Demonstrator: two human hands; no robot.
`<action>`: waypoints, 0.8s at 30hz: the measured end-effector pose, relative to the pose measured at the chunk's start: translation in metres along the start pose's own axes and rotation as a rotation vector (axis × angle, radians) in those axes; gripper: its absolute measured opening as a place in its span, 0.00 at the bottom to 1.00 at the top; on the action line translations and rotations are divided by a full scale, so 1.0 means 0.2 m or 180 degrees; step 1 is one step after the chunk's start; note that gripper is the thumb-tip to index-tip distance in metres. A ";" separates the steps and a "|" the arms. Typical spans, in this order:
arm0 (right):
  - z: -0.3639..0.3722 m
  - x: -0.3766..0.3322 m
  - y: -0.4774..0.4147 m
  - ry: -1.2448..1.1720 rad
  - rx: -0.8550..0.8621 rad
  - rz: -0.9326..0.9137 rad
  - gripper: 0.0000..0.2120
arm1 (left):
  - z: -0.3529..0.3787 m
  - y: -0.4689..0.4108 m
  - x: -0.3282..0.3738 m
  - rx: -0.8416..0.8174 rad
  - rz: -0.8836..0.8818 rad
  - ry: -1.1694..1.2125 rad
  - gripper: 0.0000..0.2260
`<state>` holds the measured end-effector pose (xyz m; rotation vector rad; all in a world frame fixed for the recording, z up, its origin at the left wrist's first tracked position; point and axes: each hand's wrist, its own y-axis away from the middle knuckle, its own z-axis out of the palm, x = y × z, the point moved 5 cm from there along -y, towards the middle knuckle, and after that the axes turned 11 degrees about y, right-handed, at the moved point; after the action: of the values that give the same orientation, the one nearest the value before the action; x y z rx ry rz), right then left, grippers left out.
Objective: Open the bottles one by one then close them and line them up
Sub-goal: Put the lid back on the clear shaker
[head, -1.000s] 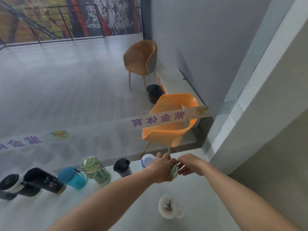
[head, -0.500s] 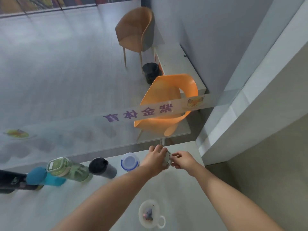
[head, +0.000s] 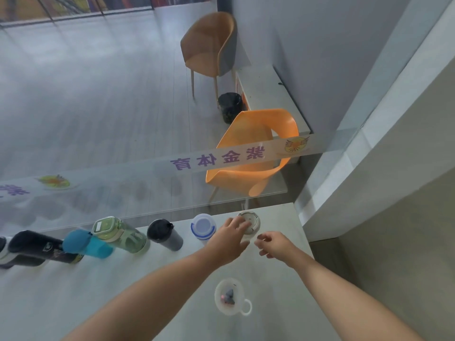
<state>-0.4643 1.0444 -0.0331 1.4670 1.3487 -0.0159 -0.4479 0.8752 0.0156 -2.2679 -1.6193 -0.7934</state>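
At the right end of the bottle row on the tabletop, just right of the white-and-blue bottle, the beige-capped bottle stands upright under the left hand's fingertips, while the right hand hovers loosely curled and empty just beside it.

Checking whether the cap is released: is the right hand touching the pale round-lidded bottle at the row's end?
Apart. The head view shows bare table between the right hand and the pale round-lidded bottle; only the left hand rests on it.
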 end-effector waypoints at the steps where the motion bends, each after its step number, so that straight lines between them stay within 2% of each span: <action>1: 0.04 -0.01 0.05 0.0203 -0.0096 -0.0042 0.12 | 0.01 0.06 -0.01 -0.0082 0.0030 -0.0001 0.22; 4: 0.19 -0.03 0.20 0.0696 -0.0433 -0.0116 0.19 | 0.04 0.24 -0.05 -0.0374 0.0034 -0.0041 0.16; 7: 0.33 -0.01 0.32 0.1065 -0.0565 0.0113 0.23 | 0.06 0.42 -0.12 -0.0654 -0.0271 0.0068 0.14; 10: 0.43 0.05 0.39 0.1303 -0.0507 0.0403 0.20 | 0.10 0.57 -0.18 -0.0832 -0.0572 0.0346 0.14; 13: 0.51 0.11 0.46 0.1362 -0.0352 0.0511 0.13 | 0.15 0.67 -0.19 -0.0953 -0.0640 0.0369 0.17; 15: 0.54 0.14 0.48 0.1296 -0.0158 0.0548 0.08 | 0.19 0.72 -0.19 -0.0995 -0.0609 0.0317 0.20; 17: 0.56 0.17 0.49 0.1125 0.0106 0.0539 0.09 | 0.22 0.74 -0.17 -0.0944 -0.0489 0.0168 0.21; 21: 0.58 0.22 0.50 0.0243 0.0436 0.0597 0.12 | 0.27 0.74 -0.13 -0.0753 -0.0267 -0.0152 0.21; 24: 0.51 0.26 0.47 -0.0219 0.0636 0.0653 0.07 | 0.30 0.67 -0.09 -0.0681 -0.0169 -0.0252 0.19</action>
<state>-0.3161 1.0338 -0.0452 1.7521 1.1616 -0.0699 -0.3104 0.8434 -0.0295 -2.4384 -1.7099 -0.9424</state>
